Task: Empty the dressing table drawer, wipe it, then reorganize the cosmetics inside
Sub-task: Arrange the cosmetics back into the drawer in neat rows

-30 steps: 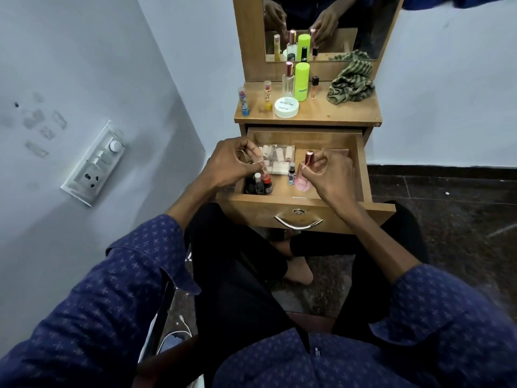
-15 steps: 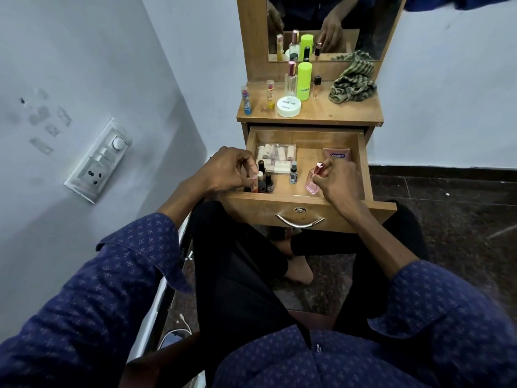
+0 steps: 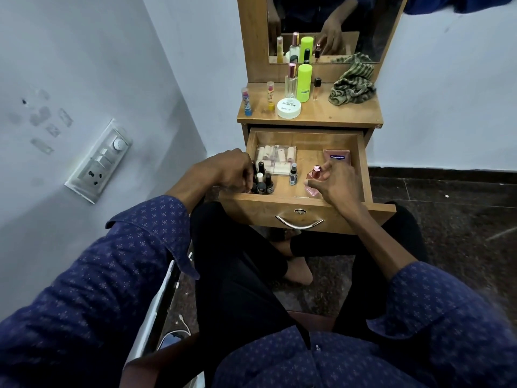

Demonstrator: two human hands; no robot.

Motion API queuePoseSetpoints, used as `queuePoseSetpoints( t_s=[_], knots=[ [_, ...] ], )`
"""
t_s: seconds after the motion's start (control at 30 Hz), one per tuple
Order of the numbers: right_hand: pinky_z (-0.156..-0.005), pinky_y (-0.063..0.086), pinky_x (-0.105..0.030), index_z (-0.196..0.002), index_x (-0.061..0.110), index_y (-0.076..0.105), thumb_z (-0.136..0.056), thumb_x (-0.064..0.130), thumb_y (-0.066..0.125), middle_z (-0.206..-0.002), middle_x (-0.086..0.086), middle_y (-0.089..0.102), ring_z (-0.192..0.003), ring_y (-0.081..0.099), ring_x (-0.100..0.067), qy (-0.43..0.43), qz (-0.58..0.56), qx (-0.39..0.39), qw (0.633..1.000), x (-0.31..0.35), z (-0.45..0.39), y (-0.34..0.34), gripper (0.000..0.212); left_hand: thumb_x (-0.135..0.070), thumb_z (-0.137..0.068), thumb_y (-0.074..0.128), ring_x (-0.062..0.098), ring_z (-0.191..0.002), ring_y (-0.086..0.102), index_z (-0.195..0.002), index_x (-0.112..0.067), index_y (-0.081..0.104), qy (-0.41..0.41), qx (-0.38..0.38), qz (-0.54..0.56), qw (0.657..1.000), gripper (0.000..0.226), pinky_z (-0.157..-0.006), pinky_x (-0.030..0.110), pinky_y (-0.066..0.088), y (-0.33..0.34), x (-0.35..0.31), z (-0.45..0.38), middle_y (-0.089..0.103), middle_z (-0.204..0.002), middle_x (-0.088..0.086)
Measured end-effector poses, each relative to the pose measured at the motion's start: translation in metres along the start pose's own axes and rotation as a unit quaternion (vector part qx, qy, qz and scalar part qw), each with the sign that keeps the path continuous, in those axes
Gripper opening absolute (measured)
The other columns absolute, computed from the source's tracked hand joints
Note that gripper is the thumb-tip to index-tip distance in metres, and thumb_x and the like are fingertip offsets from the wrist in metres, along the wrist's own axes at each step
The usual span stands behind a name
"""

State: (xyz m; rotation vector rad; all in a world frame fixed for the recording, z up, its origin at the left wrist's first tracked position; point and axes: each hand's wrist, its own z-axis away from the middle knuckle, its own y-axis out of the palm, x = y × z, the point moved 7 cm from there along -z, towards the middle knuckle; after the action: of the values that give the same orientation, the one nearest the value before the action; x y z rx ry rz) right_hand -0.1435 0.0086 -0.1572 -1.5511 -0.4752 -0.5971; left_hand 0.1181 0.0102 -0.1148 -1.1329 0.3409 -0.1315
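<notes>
Pink perfume bottle sits in the right front of the open drawer, long axis near upright, tilted a bit, rose cap toward the mirror. We see the right hand curled round its right side, thumb low on the glass, fingers bent and gripping it. A second ago the bottle was higher and more to the middle, pinched at the cap; now it is low, by the front wall. The wrist comes in over the drawer front from the right, forearm bare, sleeve pushed back.

Left hand hangs over the drawer's left front corner, knuckles up, fingers clenched down among the nail polishes. We cannot tell which bottle it has, if any; the fingertips are hidden. The polishes stand upright in a tight cluster. The hand has dropped toward the front since a second ago.

Behind the polishes lies a clear box flat at the left back. A small spray bottle stands upright between cluster and perfume. A brown tube lies flat at the right back, just beyond the right hand.

On the top: white jar, green can, tall clear bottle, striped cloth, all unmoved.
</notes>
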Motion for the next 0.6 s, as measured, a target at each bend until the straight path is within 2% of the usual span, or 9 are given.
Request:
queuePoseSetpoints(
  t_s=[0.07,0.1,0.23,0.37,0.47,0.6],
  knots=[
    [-0.056,0.029,-0.012,-0.112,0.012,0.071,-0.077,0.039,0.091,-0.102,-0.005,0.076,-0.082,0.059,-0.009,0.001,0.003,0.001,1.0,-0.002,0.001,0.001,0.048,-0.006,-0.077,0.079,0.014,-0.085,0.073,-0.087,-0.029,0.086,-0.002,0.008,-0.016,1.0,0.026,-0.084,0.039,0.063,0.0,-0.002,-0.002,0.079,-0.088,-0.009],
    [-0.056,0.029,-0.013,-0.111,0.012,0.071,-0.077,0.04,0.091,-0.101,-0.005,0.076,-0.083,0.06,-0.01,-0.001,0.003,0.0,1.0,-0.001,0.001,0.0,0.048,-0.008,-0.077,0.08,0.014,-0.086,0.073,-0.088,-0.029,0.086,-0.003,0.01,-0.019,1.0,0.024,-0.084,0.039,0.063,0.0,-0.003,-0.004,0.078,-0.088,-0.009],
    [-0.062,0.038,-0.023,-0.11,0.016,0.07,-0.075,0.052,0.088,-0.103,-0.003,0.074,-0.092,0.066,-0.015,-0.012,0.013,-0.01,1.0,0.003,0.001,-0.002,0.053,-0.011,-0.077,0.082,0.012,-0.086,0.072,-0.091,-0.027,0.086,-0.004,0.01,-0.014,1.0,0.022,-0.086,0.037,0.062,0.0,-0.004,-0.006,0.079,-0.09,-0.01],
    [-0.074,0.048,-0.032,-0.109,0.02,0.067,-0.082,0.073,0.07,-0.121,-0.003,0.062,-0.102,0.065,-0.021,-0.052,0.058,-0.045,0.996,0.017,0.005,-0.007,0.059,-0.016,-0.076,0.083,0.009,-0.086,0.072,-0.086,-0.029,0.086,-0.005,0.002,0.006,1.0,0.016,-0.082,0.036,0.062,-0.002,0.0,-0.008,0.079,-0.083,-0.015],
    [-0.076,0.049,-0.035,-0.111,0.022,0.065,-0.091,0.075,0.057,-0.126,0.001,0.058,-0.098,0.064,-0.019,-0.085,0.061,-0.065,0.992,0.036,0.004,-0.014,0.058,-0.029,-0.082,0.085,0.007,-0.081,0.071,-0.084,-0.029,0.086,-0.005,-0.027,0.019,0.999,0.002,-0.08,0.037,0.061,-0.013,0.004,-0.009,0.078,-0.082,-0.016],
    [-0.073,0.045,-0.031,-0.107,0.021,0.066,-0.099,0.063,0.056,-0.116,0.004,0.059,-0.092,0.063,-0.014,-0.149,0.027,-0.075,0.986,0.073,-0.018,-0.021,0.044,-0.033,-0.091,0.079,0.016,-0.081,0.071,-0.084,-0.023,0.082,-0.029,-0.13,0.01,0.991,0.013,-0.072,0.036,0.056,-0.044,0.011,-0.011,0.077,-0.085,-0.006]
  ],
)
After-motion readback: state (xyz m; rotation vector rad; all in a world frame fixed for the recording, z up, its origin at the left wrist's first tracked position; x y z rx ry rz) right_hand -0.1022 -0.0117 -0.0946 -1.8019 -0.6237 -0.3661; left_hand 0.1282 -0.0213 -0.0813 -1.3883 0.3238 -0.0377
